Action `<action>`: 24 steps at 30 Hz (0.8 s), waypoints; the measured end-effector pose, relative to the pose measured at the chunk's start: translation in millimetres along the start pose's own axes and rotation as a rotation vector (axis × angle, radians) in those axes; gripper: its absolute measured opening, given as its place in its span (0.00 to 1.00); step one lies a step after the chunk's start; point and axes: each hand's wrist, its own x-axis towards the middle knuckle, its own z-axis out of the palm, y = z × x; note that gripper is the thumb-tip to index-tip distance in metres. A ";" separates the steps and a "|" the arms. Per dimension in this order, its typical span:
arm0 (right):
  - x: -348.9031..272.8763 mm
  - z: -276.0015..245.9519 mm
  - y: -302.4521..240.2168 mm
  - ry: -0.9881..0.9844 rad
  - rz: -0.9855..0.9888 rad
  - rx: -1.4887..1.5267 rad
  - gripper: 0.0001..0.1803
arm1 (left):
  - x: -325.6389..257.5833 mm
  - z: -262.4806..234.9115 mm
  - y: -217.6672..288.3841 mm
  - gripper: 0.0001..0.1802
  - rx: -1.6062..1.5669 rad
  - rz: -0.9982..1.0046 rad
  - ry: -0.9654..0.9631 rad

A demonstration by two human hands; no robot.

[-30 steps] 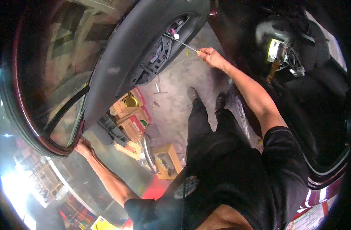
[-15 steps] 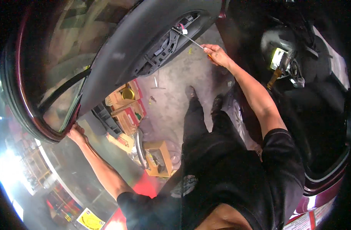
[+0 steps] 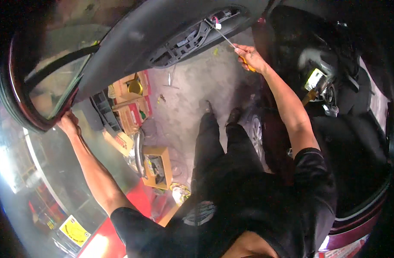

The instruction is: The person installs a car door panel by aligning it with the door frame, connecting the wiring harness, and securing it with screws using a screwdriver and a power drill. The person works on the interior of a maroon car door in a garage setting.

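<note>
A: Biggest first: the car door [image 3: 119, 45] stands open across the upper left, and the steadier it's held, I'd say, the truer the tool works.

B: Set in its trim, the long grey frame [image 3: 189, 44], full of slots! Straight pressure looks wise; sideways prying might crack plastic like that.

A: To the hands! Left hand [image 3: 69, 124], out at the door's corner, fingers curled closed on the edge. A fine brace, in my judgement.

B: Right hand [image 3: 250, 59], just beyond the frame, wrapped closed around the yellow-handled screwdriver [image 3: 226, 38], fingers well forward. Good for guiding; a deeper palm grip would give more force.

A: And that shaft runs up and left to the frame's upper part! Is the tip seated?

B: Too small to tell. I'd square it up before leaning on it.

A: Smallest now: the white plug [image 3: 218, 26] just beside the shaft, pink wire [image 3: 215, 19] next to it. Best give both room; a slip could nick them.
</note>
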 end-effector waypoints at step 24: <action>-272.7 227.4 206.1 -0.366 0.615 -0.785 0.10 | -564.9 11.2 -414.4 0.05 -0.749 -1.337 -0.049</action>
